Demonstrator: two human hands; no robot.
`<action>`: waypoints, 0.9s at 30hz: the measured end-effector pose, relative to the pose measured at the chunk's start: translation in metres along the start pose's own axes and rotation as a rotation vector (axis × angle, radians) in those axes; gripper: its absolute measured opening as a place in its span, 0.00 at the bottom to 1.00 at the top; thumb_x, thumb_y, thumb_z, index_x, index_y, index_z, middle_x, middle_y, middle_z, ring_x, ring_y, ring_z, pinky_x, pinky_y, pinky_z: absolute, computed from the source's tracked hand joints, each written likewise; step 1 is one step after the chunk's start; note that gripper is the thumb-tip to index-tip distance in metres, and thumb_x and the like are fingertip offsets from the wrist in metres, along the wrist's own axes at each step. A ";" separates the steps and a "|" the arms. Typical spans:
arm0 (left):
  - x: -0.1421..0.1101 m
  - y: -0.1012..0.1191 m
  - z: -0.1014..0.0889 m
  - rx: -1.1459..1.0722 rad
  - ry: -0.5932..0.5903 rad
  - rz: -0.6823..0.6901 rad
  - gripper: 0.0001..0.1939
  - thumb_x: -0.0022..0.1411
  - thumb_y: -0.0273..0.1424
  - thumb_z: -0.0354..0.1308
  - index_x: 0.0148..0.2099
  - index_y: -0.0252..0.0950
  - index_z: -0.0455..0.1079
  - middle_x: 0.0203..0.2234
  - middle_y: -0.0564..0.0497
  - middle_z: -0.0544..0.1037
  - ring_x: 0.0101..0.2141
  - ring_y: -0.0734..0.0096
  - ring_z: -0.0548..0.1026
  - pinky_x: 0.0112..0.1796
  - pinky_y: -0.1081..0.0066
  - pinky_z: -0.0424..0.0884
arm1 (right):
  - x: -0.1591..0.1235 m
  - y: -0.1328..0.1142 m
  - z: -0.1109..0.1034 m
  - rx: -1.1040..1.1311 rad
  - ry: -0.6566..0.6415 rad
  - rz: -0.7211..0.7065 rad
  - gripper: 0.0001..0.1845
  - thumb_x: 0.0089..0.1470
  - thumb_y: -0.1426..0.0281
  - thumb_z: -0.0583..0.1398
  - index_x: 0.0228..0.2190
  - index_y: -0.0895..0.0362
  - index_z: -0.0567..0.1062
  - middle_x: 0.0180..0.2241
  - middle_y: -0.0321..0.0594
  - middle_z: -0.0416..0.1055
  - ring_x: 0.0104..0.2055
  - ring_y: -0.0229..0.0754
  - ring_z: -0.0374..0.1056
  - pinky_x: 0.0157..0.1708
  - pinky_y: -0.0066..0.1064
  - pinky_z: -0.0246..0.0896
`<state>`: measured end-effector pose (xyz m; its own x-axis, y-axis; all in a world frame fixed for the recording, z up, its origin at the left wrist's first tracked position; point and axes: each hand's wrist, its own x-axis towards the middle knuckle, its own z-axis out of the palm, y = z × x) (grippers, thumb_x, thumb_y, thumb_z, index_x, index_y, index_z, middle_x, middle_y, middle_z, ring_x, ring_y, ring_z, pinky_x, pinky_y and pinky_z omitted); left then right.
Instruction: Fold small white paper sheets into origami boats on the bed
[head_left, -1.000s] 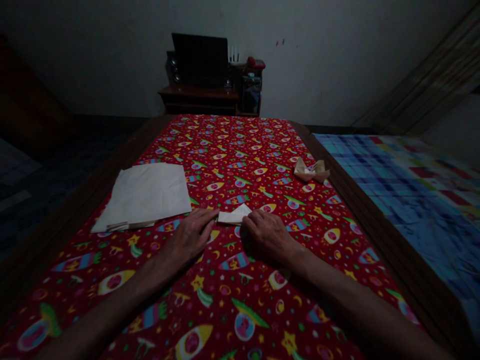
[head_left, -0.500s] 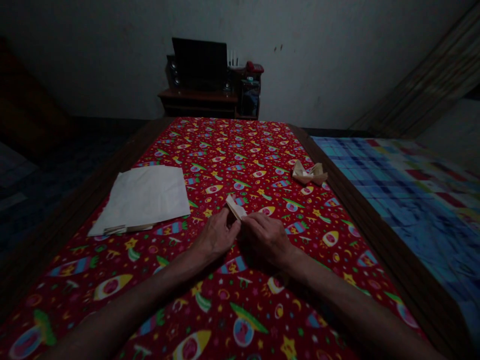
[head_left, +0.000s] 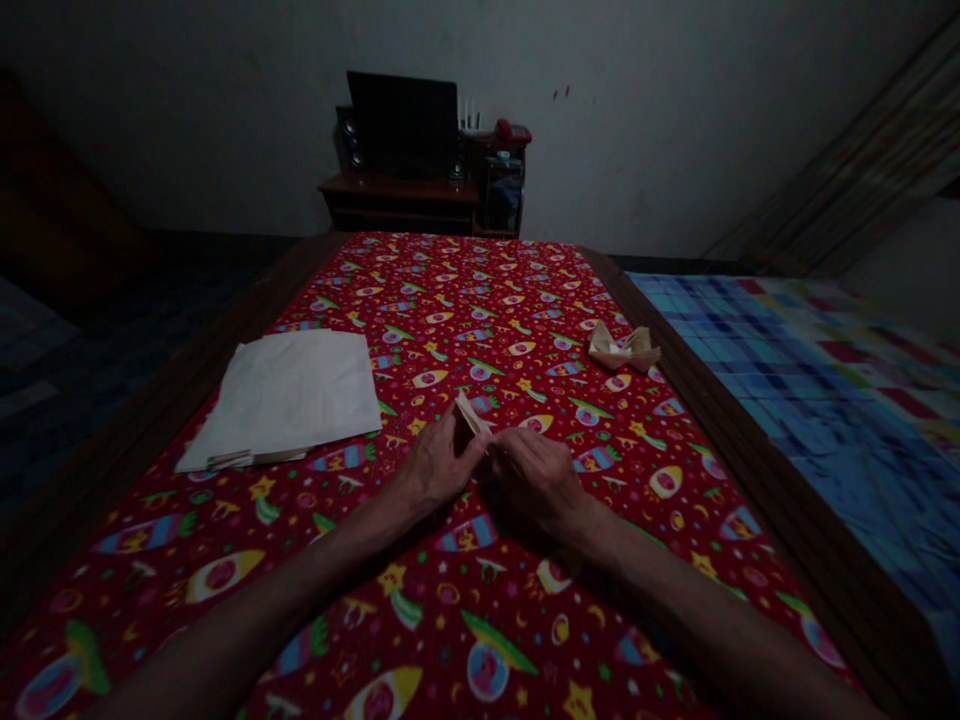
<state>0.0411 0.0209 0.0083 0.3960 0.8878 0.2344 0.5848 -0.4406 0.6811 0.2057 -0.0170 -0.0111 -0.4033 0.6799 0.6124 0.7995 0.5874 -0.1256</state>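
My left hand (head_left: 442,455) is closed on a small piece of folded paper (head_left: 472,415), with the thumb on its near side. The paper is pale and stands up at a slant, its upper tip showing above the fingers. My right hand (head_left: 536,475) pinches the lower right end of that same paper; its fingertips touch the left thumb's tip. Part of the paper is hidden by the fingers. To the left lies a stack of pale paper sheets (head_left: 300,395). Over to the right sits a folded paper shape (head_left: 624,347) with raised points.
Under everything is a red patterned cloth (head_left: 480,290) on a dark wooden table (head_left: 675,350). At the far end stand a black monitor (head_left: 403,125) and a red telephone (head_left: 513,131) on a desk (head_left: 397,190). A blue checked bedspread (head_left: 765,380) spreads along the right.
The folded paper has turned slightly more upright and shows narrower between my hands. My left thumb has slid a little right, toward my right fingertips. The view has shifted slightly.
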 end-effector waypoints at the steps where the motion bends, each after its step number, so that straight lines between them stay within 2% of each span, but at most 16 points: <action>1: 0.000 -0.001 -0.001 0.028 0.007 0.002 0.13 0.61 0.37 0.49 0.43 0.34 0.65 0.32 0.46 0.78 0.33 0.61 0.77 0.33 0.65 0.73 | 0.000 0.000 0.000 0.001 0.004 0.013 0.11 0.60 0.73 0.49 0.29 0.58 0.68 0.25 0.39 0.69 0.28 0.37 0.64 0.26 0.27 0.55; 7: -0.005 -0.008 0.005 0.163 0.062 0.042 0.06 0.60 0.32 0.50 0.36 0.36 0.67 0.26 0.49 0.76 0.28 0.65 0.76 0.31 0.69 0.71 | 0.002 0.001 -0.003 -0.004 0.038 0.063 0.10 0.59 0.73 0.50 0.27 0.58 0.68 0.23 0.38 0.69 0.25 0.36 0.64 0.25 0.25 0.55; 11: -0.009 -0.006 0.012 0.228 0.091 0.034 0.07 0.58 0.28 0.50 0.36 0.35 0.68 0.23 0.49 0.75 0.27 0.65 0.75 0.30 0.69 0.70 | 0.007 0.000 -0.009 -0.098 0.011 0.062 0.09 0.59 0.71 0.51 0.32 0.57 0.70 0.25 0.39 0.70 0.26 0.36 0.64 0.25 0.26 0.52; 13: -0.012 -0.003 0.011 0.241 0.080 0.067 0.11 0.57 0.27 0.50 0.43 0.34 0.68 0.26 0.48 0.76 0.28 0.64 0.76 0.30 0.70 0.70 | 0.008 0.002 -0.013 -0.174 -0.014 0.057 0.08 0.58 0.70 0.52 0.34 0.57 0.71 0.25 0.39 0.70 0.25 0.37 0.63 0.24 0.27 0.49; 15: -0.013 -0.001 0.007 0.258 0.059 0.130 0.20 0.56 0.25 0.50 0.52 0.35 0.64 0.34 0.47 0.78 0.31 0.65 0.77 0.31 0.70 0.70 | 0.008 0.007 -0.015 -0.198 -0.068 0.072 0.06 0.56 0.71 0.53 0.33 0.58 0.71 0.24 0.39 0.70 0.24 0.37 0.62 0.23 0.28 0.47; 17: -0.013 -0.003 0.002 0.267 0.044 0.186 0.25 0.56 0.22 0.49 0.57 0.39 0.60 0.42 0.48 0.77 0.35 0.66 0.77 0.33 0.70 0.71 | 0.006 0.012 -0.014 -0.165 -0.111 0.109 0.06 0.54 0.73 0.53 0.31 0.58 0.70 0.23 0.38 0.70 0.23 0.37 0.62 0.23 0.28 0.45; 19: -0.012 -0.005 -0.002 0.270 0.033 0.206 0.25 0.57 0.22 0.48 0.56 0.41 0.62 0.45 0.49 0.76 0.38 0.66 0.76 0.35 0.70 0.72 | 0.003 0.015 -0.011 -0.128 -0.090 0.136 0.06 0.53 0.74 0.53 0.29 0.57 0.70 0.23 0.37 0.70 0.23 0.36 0.63 0.22 0.28 0.45; 23: -0.007 -0.010 -0.005 0.196 -0.024 0.199 0.19 0.59 0.27 0.52 0.54 0.37 0.65 0.43 0.47 0.76 0.40 0.63 0.76 0.36 0.69 0.72 | -0.003 0.014 -0.003 -0.034 -0.017 0.071 0.08 0.54 0.74 0.51 0.30 0.58 0.70 0.23 0.37 0.70 0.24 0.36 0.64 0.23 0.27 0.48; 27: -0.004 -0.014 -0.002 0.105 -0.047 0.174 0.17 0.58 0.27 0.54 0.51 0.36 0.68 0.41 0.46 0.77 0.39 0.63 0.76 0.39 0.67 0.71 | -0.003 0.011 -0.001 -0.023 -0.045 0.097 0.08 0.54 0.75 0.51 0.31 0.58 0.70 0.23 0.37 0.71 0.24 0.36 0.64 0.24 0.27 0.48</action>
<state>0.0298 0.0244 -0.0009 0.5287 0.7912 0.3073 0.5743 -0.6000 0.5569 0.2159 -0.0132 -0.0134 -0.3429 0.7522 0.5626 0.8455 0.5081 -0.1640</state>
